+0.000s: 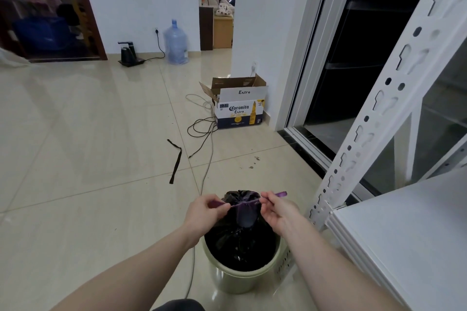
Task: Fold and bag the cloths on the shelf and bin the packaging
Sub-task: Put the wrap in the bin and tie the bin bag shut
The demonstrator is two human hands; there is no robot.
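We stand on a glossy beige tiled floor (88, 121) in a white-walled room, looking down at a pale green bin (236, 279) just left of the white metal shelf (404, 230). A black bag (240, 242) lines the bin and rises out of it, its neck gathered shut by a purple drawstring (249, 201). Our left hand (204, 212) pinches the drawstring at the left of the gathered neck, its grip closed on the purple band. Our right hand (278, 212) pinches the same drawstring on the right, with the band's free end sticking out past the fingers toward the shelf post. The string runs taut between the two hands, above the bin. The shelf board beside us shows no cloths in the part we can see.

Farther along the floor a Coronita Extra cardboard box (240, 108) sits open against the wall, with dark cables (202, 129) looped beside it and a black strap (177, 161) lying loose on the tiles. A blue water jug (176, 44) and a black kettle (126, 54) stand by the far wall.
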